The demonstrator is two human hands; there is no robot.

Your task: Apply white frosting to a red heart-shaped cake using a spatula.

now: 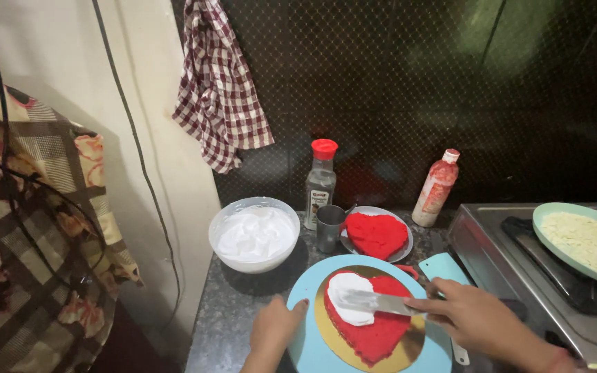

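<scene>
The red heart-shaped cake layer (374, 331) sits on a gold board (409, 345) atop a light blue turntable (305, 304) at the counter's near edge, with a dollop of white cream (348, 293) on its lobe at about ten o'clock. The right hand (475, 319) is closed around the handle of a palette knife (374, 302), whose blade lies flat across the cream, pointing toward nine o'clock. The left hand (274, 330) rests with fingers curled on the turntable rim at eight o'clock, steadying it. To spread well, I judge the blade should stay nearly flat with light pressure, pushing cream from the lobe toward the heart's point at six o'clock while the left hand turns the turntable slowly; digging in would likely lift red crumbs. More cream waits in the white bowl (255, 235) at eleven o'clock, and a second red heart layer (376, 235) lies on a plate at twelve.
</scene>
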